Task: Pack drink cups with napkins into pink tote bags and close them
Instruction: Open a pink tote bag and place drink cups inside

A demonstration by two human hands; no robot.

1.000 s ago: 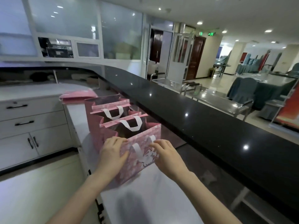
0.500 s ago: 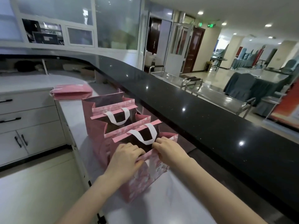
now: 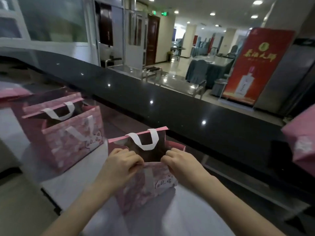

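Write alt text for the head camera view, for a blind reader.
Two bare hands, left hand and right hand, pinch the near rim of an open pink tote bag standing on a white counter. To its left stand other pink bags, beside a black ledge.

A red banner stands beyond the black counter

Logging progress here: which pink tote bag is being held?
The nearest bag, standing alone: left hand and right hand pinch its near rim. The other two bags stand together, untouched, farther left.
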